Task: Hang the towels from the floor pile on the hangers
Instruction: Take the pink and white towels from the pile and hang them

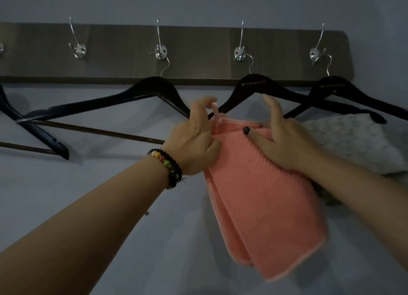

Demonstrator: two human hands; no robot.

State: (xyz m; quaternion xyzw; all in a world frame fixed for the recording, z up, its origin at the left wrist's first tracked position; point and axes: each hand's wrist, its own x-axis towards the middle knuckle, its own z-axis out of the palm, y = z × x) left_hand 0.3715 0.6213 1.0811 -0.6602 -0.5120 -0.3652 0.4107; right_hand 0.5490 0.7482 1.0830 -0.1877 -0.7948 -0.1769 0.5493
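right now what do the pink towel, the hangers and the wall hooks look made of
Pink towel: soft woven cloth, ribbed matte surface, pale stitched edge.
Hangers: dark, slightly glossy, probably painted wood or plastic; thin wire hook on top.
Wall hooks: shiny silvery metal, judging by bright glints.

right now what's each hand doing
Left hand: fingers pinch the towel by its loop.
Right hand: fingers straight, pressing on the towel's top.
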